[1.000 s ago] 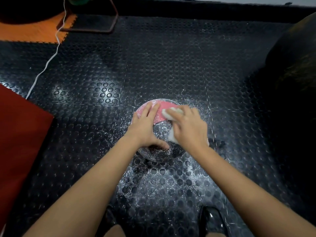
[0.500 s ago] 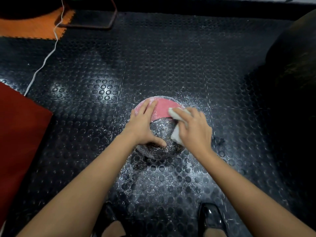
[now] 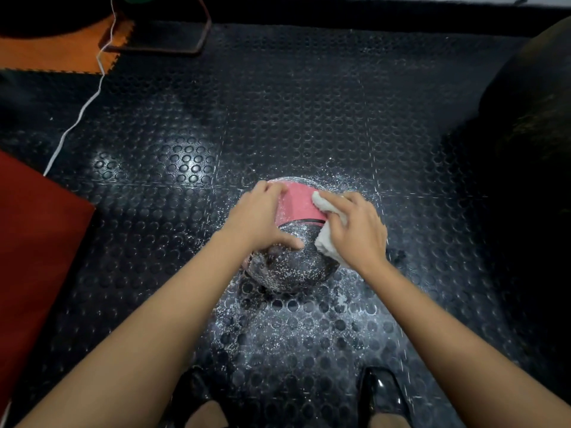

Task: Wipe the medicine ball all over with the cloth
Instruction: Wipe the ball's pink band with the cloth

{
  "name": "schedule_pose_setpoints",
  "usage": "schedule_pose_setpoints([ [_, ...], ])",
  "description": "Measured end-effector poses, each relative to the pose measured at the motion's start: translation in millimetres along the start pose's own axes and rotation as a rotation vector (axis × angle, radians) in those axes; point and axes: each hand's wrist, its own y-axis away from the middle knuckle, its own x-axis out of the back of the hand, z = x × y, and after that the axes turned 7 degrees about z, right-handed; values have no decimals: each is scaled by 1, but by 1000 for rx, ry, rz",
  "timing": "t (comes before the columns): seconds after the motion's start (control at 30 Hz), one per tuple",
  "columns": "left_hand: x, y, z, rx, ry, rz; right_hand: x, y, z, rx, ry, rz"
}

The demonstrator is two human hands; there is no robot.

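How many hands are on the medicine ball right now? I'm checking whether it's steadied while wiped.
2. The left hand rests on the medicine ball's left top; the right hand presses the cloth against its right side.

No legible text, label, brand, number or sign showing anywhere. Medicine ball [image 3: 296, 208] pink panel displaying no readable marking; speckled lower surface showing none either.

One medicine ball [image 3: 292, 261] sits between two hands: one left hand [image 3: 258, 219] on its left side and one right hand [image 3: 358, 231] pressing one white cloth [image 3: 324, 242] to its right side. Nearer than the grip are two black shoes [image 3: 381, 393]; left of it lie one white cable [image 3: 74, 125] and one red mat [image 3: 34, 242].
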Motion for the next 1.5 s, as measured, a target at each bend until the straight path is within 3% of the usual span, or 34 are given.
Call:
schedule_pose_setpoints([
  [0.23, 1, -11, 4, 22, -64, -100, 6, -2, -9, -9, 43, -30],
  [0.4, 2, -5, 6, 40, -53, -82, 3, -27, -32, 175, 164, -115],
  [0.6, 3, 0, 2, 27, -46, -75, 12, -19, -2, -78, -16, -108],
  [0.77, -4, -5, 9, 35, -109, -66, 3, -35, -37, 167, 172, -153],
  [0.97, -2, 0, 1, 38, -70, -76, 13, -20, 9, -168, -7, -149],
  [1.17, -1, -1, 0, 38, -53, -70, 6, -24, -29, 145, 124, -114],
  [1.33, 1, 1, 3, 27, -64, -54, 15, -12, 10, -172, -157, -154],
  [1.5, -13, -8, 17, -56, -181, -76, 12, -22, 9, -184, -144, -166],
])
